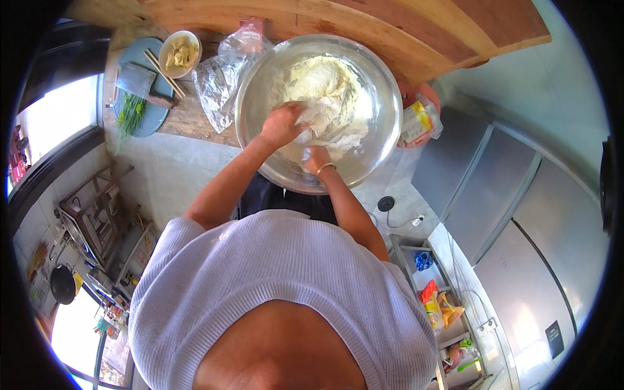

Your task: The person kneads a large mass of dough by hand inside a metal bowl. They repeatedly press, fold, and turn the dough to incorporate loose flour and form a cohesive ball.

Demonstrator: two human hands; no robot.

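- Basin: large, round, silver-coloured metal with a shiny inner wall; opening faces up.
- Basin, position: stands by the wooden desk; in this view its near rim extends past the line of the desk's front edge. The support beneath it is hidden.
- Dough: pale, off-white to faintly yellow; uneven and only partly gathered, with a rounded lump toward the far side and a rougher, ragged surface nearer the middle.
- Dough, position: lies inside the basin, around its centre.
- Loose flour: white, powdery, spread beside the dough on the near right; a thin dusting marks the inner wall.
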